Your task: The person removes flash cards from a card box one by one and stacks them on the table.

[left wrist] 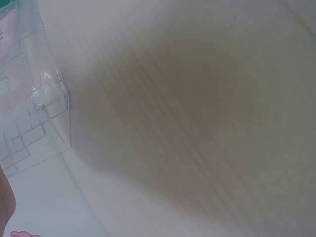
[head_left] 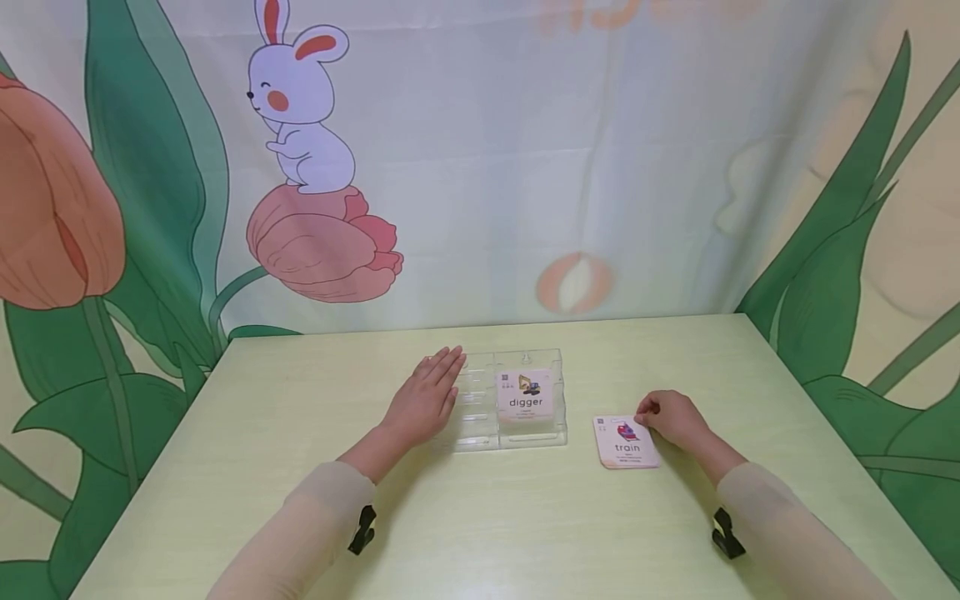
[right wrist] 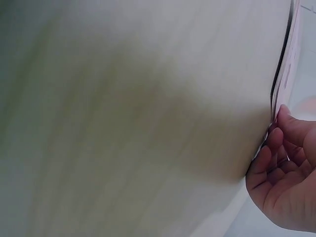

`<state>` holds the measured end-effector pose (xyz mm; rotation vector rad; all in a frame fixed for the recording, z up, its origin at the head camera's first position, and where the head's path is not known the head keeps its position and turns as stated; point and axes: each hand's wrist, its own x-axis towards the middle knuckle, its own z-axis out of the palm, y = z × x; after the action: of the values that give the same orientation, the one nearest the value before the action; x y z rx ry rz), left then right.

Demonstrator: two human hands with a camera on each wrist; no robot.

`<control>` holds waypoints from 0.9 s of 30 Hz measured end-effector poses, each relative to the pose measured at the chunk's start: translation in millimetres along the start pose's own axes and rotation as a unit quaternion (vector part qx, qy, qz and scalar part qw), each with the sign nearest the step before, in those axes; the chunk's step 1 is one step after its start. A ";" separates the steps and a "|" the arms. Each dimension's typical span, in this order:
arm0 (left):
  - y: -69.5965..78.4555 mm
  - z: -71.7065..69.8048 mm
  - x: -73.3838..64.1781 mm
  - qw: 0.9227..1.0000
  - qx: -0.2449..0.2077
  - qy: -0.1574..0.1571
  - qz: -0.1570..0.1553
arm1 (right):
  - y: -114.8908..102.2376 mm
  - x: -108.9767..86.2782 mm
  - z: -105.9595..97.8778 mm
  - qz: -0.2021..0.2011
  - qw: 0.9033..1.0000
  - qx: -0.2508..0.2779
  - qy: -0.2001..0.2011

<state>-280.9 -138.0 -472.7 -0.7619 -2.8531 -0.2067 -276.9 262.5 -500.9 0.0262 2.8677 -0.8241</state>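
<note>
A clear plastic tray (head_left: pixel 531 442) with two side-by-side compartments lies on the table, and a card reading "digger" (head_left: pixel 526 408) sits in its right compartment. My left hand (head_left: pixel 426 398) rests over the tray's left side with its fingers straight, hiding part of that compartment. In the left wrist view only a sliver of this hand (left wrist: pixel 6 202) shows, below the tray's corner (left wrist: pixel 52 106). To the right of the tray lies a small pile of cards with a "train" card (head_left: pixel 627 450) on top. My right hand (head_left: pixel 675 419) pinches the pile's upper right corner between thumb and fingers.
The pale wooden table (head_left: pixel 480 533) ends at a printed curtain (head_left: pixel 480 183) behind it, which shows a rabbit, tulips and leaves. A black strap piece (head_left: pixel 362 530) hangs at the left sleeve, and another black strap piece (head_left: pixel 726 535) at the right sleeve.
</note>
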 end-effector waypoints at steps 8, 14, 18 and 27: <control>-0.6 1.1 0.8 1.000 0.000 0.006 -0.001 | 1.4 2.3 0.4 0.005 1.000 0.002 -0.003; -0.1 0.1 0.0 1.000 -0.009 0.012 0.000 | 1.6 1.8 -0.9 -0.003 1.000 -0.002 -0.004; -0.2 0.9 0.2 1.000 -0.006 0.012 0.001 | 2.1 1.3 -1.0 -0.005 1.000 -0.005 -0.005; -0.4 0.7 -0.1 1.000 -0.015 0.013 0.002 | 1.6 0.2 -3.4 -0.004 1.000 0.007 -0.005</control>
<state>-281.1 -138.3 -473.4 -0.7641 -2.8296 -0.2588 -277.6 265.6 -498.9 0.0113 2.8543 -0.8436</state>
